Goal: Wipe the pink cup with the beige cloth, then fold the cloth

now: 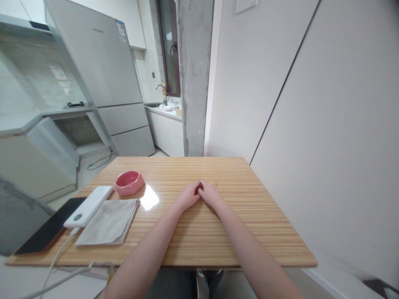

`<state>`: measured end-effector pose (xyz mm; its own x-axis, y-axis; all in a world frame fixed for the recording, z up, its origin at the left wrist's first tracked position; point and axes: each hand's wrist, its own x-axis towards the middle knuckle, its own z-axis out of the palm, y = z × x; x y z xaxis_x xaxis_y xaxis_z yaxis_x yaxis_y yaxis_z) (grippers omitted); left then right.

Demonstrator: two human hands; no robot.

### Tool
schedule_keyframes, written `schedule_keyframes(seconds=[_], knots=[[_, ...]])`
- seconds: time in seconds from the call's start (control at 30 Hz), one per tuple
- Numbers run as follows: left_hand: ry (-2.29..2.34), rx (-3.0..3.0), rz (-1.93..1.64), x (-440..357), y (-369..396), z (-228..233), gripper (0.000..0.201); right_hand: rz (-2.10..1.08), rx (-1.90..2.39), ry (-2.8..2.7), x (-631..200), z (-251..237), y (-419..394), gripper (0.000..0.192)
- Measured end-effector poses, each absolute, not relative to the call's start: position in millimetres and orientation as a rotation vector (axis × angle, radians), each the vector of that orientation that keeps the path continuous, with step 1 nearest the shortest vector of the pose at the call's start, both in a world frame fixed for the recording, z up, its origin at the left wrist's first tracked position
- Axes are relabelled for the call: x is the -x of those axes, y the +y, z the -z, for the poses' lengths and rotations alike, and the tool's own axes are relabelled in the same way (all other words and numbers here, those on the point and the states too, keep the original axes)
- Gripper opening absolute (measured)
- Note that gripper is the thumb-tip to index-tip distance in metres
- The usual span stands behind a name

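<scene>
My left hand (190, 195) and my right hand (209, 192) rest together on the wooden table (187, 245), near its middle. Their fingertips meet at the front, with the fingers curled in and a small dark gap between the hands. No object shows in either one, though the undersides are hidden. To the left of my hands stands a pink bowl (130, 190) with angular sides. A folded grey cloth (107, 222) lies nearer to me on that side.
Beside the cloth lies a white power bank (90, 205) with a white cable (59, 251) plugged in. A dark flat tablet-like slab (51, 228) sits at the table's left edge. Beyond are a fridge (102, 62) and a sink tap (162, 89); a white wall (311, 124) borders the right.
</scene>
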<state>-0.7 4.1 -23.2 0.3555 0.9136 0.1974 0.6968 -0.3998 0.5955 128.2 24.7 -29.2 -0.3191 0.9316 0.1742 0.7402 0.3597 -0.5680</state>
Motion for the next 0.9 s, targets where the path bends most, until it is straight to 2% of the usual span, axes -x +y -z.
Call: schedule_keyframes(seconds=[0.1,0.23,0.3,0.37,0.43,0.57,0.7,0.9], knots=[[1.542,-2.214,-0.767,17.5,2.5,3.0,0.035,-0.586,1.363,-2.123,-130.8,27.9,24.9,0.024],[2.293,-1.985,-1.241,79.4,-3.4,-33.2,0.036,-0.601,1.280,-2.069,-132.4,27.4,24.7,0.037],[2.737,-1.791,-1.115,115.5,-8.9,-39.1,0.040,-0.604,1.247,-2.045,-131.8,27.7,25.3,0.037],[2.938,-1.637,-0.819,145.5,-14.6,-33.8,0.055,-0.600,1.222,-2.019,-131.2,27.9,26.7,0.036],[2.951,-1.565,-0.551,166.1,-18.8,-22.8,0.056,-0.588,1.211,-1.982,-131.4,28.1,28.6,0.035],[2.927,-1.599,-0.326,179.0,-20.4,-10.9,0.035,-0.569,1.182,-1.896,-134.5,29.3,32.8,0.037],[2.770,-1.831,-0.367,150.6,-19.2,-18.4,0.026,-0.577,1.194,-1.730,-136.5,31.4,38.0,0.040],[1.943,-2.435,-0.518,42.7,-25.3,-17.0,0.015,-0.862,1.002,-1.454,-129.4,35.4,44.4,0.040]])
